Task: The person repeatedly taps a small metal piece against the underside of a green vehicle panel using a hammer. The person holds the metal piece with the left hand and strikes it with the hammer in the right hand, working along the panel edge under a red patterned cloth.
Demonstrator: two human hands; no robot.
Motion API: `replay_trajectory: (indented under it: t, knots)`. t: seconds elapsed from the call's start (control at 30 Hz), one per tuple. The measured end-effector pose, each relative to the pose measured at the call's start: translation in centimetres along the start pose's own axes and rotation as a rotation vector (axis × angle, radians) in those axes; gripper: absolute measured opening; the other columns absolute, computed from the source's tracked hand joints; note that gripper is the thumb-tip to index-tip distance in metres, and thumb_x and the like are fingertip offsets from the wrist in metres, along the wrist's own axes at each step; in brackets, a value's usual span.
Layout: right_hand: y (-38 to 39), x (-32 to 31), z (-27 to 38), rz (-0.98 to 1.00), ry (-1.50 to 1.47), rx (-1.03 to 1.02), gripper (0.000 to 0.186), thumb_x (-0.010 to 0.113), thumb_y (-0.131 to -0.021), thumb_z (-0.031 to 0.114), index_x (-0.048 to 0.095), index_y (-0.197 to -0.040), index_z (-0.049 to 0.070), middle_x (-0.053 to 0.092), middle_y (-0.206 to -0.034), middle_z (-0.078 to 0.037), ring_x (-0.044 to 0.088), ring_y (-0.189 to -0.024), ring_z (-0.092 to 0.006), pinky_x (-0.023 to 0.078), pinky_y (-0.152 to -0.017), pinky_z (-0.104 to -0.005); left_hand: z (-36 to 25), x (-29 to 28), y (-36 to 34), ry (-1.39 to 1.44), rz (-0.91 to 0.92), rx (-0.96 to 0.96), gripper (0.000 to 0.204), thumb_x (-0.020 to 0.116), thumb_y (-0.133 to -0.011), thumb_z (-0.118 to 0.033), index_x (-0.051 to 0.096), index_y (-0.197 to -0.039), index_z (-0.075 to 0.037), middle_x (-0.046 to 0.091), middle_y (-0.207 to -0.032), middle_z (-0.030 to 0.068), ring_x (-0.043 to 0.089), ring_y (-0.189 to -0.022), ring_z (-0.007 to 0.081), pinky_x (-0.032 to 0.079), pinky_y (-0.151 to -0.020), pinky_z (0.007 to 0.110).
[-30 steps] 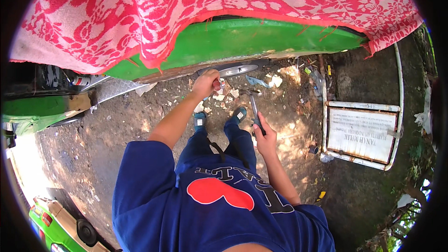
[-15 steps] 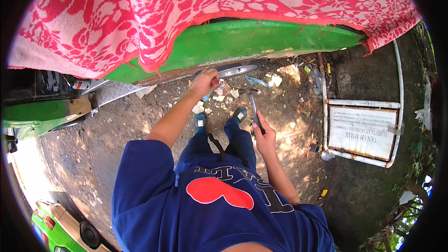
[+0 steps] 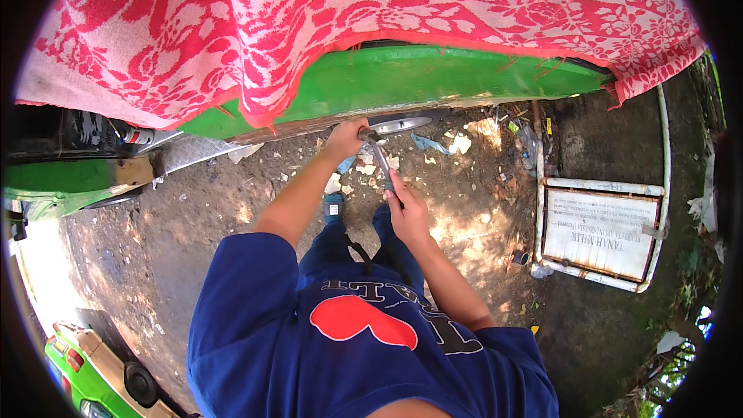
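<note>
My right hand is wrapped round the dark grip of a hammer. The hammer's metal head is up against the end of what my left hand holds. That fist is closed round a short tool with a reddish handle end; its far part is hidden. Both hands are by the scraped, brownish lower edge of a green vehicle panel. Just beyond them is a wheel with a silvery cover.
A red-and-white floral cloth hangs over the vehicle. Pale broken chips and a blue rag litter the dirt ground near my feet. To the right lies a white framed sign. A green car stands at lower left.
The hammer has swung left and away from me, from apart to the tool in my left hand. My left hand has shifted slightly right.
</note>
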State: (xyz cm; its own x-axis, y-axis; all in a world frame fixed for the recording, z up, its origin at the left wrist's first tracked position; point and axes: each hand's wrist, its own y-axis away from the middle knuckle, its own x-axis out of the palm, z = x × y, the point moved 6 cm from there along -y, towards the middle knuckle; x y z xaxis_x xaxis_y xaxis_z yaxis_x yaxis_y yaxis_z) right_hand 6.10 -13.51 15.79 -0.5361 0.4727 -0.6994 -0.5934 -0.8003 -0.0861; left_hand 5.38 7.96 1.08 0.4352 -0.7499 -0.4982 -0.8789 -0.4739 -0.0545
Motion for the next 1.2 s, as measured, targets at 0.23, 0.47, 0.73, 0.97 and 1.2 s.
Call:
replay_trajectory:
  t: [0.23, 0.47, 0.73, 0.97, 1.2]
  knots:
    - [1.1, -2.8, 0.1, -0.131, -0.13, -0.027, 0.043, 0.065, -0.093, 0.004, 0.06, -0.136, 0.003, 0.068, -0.093, -0.019, 0.068, -0.08, -0.0285, 0.052, -0.073, -0.0341, -1.4, 0.0, 1.8, -0.026, -0.037, 0.098, 0.023, 0.062, -0.075, -0.001, 0.057, -0.097, -0.004, 0.062, -0.099, 0.0152, 0.061, -0.093, 0.0399, 0.05, -0.075, 0.044]
    - [3.4, -3.0, -2.9, -0.09, -0.21, 0.196, 0.045, 0.064, -0.094, 0.002, 0.057, -0.138, 0.0, 0.069, -0.093, -0.017, 0.064, -0.079, -0.0219, 0.051, -0.077, -0.0316, -2.5, -0.4, 1.9, -0.008, -0.005, 0.102, 0.02, 0.066, -0.075, -0.001, 0.055, -0.091, -0.007, 0.062, -0.1, 0.0116, 0.062, -0.094, 0.0379, 0.05, -0.077, 0.046]
    - [3.8, -3.0, -3.5, -0.085, -0.211, 0.229, 0.046, 0.064, -0.094, 0.003, 0.056, -0.139, 0.001, 0.069, -0.092, -0.017, 0.065, -0.08, -0.0216, 0.051, -0.078, -0.0315, -2.2, -0.4, 0.4, -0.009, 0.0, 0.097, 0.019, 0.065, -0.076, -0.003, 0.057, -0.093, -0.006, 0.061, -0.096, 0.013, 0.062, -0.093, 0.0387, 0.049, -0.076, 0.046]
    - [2.4, -2.7, -2.2, -0.059, -0.134, 0.152, 0.048, 0.065, -0.093, 0.004, 0.057, -0.14, 0.008, 0.068, -0.089, -0.019, 0.066, -0.075, -0.0291, 0.052, -0.071, -0.0364, -2.2, -0.7, 0.1, 0.005, 0.022, 0.033, 0.017, 0.065, -0.077, -0.003, 0.057, -0.092, -0.005, 0.062, -0.096, 0.0135, 0.062, -0.094, 0.0387, 0.049, -0.077, 0.045]
    - [0.2, -1.3, -5.5, 0.051, 0.003, 0.233, 0.048, 0.065, -0.093, 0.007, 0.059, -0.139, 0.012, 0.066, -0.079, -0.02, 0.062, -0.064, -0.0312, 0.05, -0.063, -0.0388, 0.7, 1.1, 0.3, -0.068, 0.001, -0.046, 0.013, 0.063, -0.081, -0.005, 0.059, -0.093, -0.006, 0.063, -0.1, 0.0146, 0.062, -0.098, 0.0393, 0.05, -0.08, 0.047]
